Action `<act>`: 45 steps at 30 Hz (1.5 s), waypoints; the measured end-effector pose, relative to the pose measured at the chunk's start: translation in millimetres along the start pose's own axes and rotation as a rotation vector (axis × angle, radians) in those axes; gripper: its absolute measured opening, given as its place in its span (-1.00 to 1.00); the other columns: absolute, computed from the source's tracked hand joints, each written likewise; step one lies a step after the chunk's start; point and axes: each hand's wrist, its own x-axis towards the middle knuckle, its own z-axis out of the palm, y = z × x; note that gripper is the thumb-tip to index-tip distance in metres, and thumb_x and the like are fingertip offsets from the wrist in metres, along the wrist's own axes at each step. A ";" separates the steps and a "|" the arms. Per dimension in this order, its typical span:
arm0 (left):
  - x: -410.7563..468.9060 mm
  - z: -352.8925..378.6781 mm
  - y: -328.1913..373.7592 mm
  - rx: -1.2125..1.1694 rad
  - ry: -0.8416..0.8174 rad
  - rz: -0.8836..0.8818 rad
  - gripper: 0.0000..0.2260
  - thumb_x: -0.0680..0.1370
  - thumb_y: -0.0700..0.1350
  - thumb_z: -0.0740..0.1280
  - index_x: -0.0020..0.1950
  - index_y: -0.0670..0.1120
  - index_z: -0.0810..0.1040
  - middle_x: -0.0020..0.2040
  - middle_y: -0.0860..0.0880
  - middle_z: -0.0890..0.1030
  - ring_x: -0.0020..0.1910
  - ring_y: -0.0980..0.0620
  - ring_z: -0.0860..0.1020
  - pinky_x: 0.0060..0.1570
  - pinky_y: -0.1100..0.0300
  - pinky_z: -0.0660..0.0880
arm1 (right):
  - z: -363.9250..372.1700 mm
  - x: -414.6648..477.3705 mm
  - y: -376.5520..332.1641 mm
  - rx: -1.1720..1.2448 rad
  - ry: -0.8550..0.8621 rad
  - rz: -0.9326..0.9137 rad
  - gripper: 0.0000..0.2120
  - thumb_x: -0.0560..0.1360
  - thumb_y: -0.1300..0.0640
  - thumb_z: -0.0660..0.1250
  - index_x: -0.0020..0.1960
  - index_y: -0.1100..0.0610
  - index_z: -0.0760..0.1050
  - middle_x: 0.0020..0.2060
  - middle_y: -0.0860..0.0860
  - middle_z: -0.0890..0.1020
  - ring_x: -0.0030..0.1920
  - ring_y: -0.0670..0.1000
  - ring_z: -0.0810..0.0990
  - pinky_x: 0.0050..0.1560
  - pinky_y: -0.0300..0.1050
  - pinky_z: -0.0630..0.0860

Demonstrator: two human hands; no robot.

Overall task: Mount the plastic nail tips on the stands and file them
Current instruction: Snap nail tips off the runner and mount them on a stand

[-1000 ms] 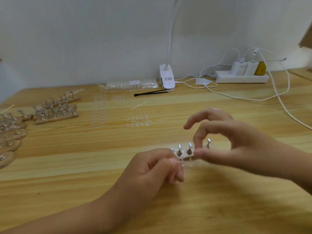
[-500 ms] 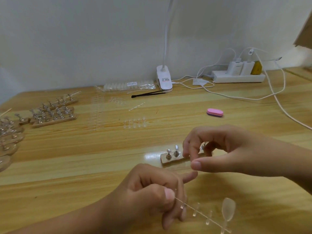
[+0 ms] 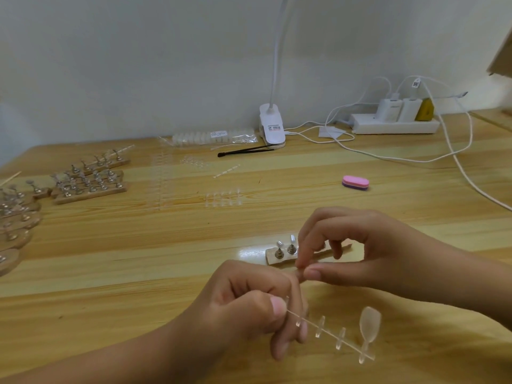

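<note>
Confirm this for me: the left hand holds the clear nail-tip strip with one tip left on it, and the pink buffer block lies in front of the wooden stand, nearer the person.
Not quite. The left hand does hold the clear strip with one tip left, but the pink buffer block lies beyond the wooden stand, farther from the person, toward the power strip. The head view shows it.

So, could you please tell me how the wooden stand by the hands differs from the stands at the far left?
The near stand lies alone, by the right hand; the left stands lie grouped, untouched. The near one's right part is hidden; the group shows whole rows. Both are wooden with metal holders.
</note>
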 end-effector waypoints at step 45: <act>6.1 -3.8 -2.7 -0.125 0.045 -0.152 -0.76 0.41 -0.09 0.14 -0.48 0.04 0.36 -0.45 0.07 0.53 -0.29 0.07 0.53 0.42 -0.01 0.31 | -19.6 6.8 68.2 -0.139 0.159 -0.129 -0.81 0.43 0.04 0.45 0.03 0.06 0.65 -0.01 -0.13 0.64 0.06 -0.05 0.61 0.06 -0.13 0.55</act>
